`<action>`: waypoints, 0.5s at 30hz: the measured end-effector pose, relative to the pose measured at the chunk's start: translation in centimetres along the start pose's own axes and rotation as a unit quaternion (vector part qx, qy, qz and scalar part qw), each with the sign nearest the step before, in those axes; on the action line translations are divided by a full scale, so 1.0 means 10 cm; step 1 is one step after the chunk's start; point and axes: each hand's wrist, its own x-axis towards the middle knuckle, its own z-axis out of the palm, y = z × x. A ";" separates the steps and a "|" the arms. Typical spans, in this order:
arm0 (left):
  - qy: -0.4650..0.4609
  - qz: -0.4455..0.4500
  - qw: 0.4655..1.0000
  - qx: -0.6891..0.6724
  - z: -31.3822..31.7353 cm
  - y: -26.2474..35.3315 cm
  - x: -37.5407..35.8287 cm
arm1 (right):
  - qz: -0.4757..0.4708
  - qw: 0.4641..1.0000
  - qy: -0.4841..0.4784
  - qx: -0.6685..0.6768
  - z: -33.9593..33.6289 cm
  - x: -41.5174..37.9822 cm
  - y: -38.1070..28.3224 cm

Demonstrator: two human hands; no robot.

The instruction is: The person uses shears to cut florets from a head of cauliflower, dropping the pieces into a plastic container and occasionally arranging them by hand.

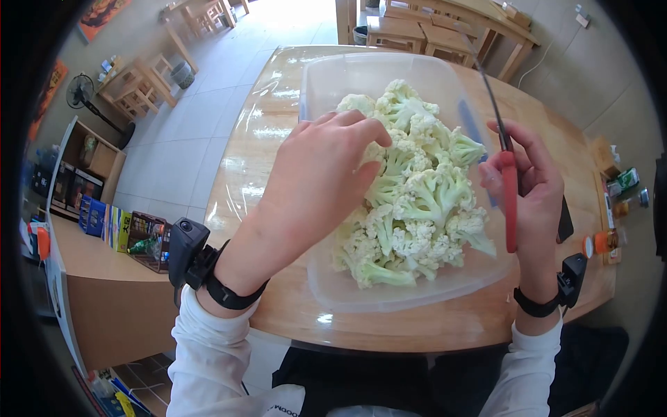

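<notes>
A clear plastic tub on the wooden table holds a heap of cauliflower florets. My left hand is over the heap's left side, fingers curled down at the florets; whether its fingertips grip a piece is hidden. At the tub's right edge, my right hand is closed around a knife with a red handle, its dark blade pointing up and away. One floret with a thick stem lies at the near side of the heap, and another points toward the right hand.
The wooden table extends around the tub. A dark flat object lies beyond my right wrist. Small jars and a green can stand at the right edge. A cabinet with boxes is at left.
</notes>
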 end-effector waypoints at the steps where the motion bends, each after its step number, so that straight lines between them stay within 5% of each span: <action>1: -0.006 0.004 1.000 0.003 0.01 0.02 0.01 | -0.023 1.000 0.000 -0.005 0.01 0.00 0.02; 11: -0.078 0.045 0.993 -0.076 0.10 0.16 -0.07 | -0.058 0.998 -0.008 0.033 0.06 -0.03 0.02; 15: -0.095 0.010 0.993 -0.064 0.10 0.20 -0.08 | -0.003 0.992 -0.094 -0.084 0.14 -0.13 -0.15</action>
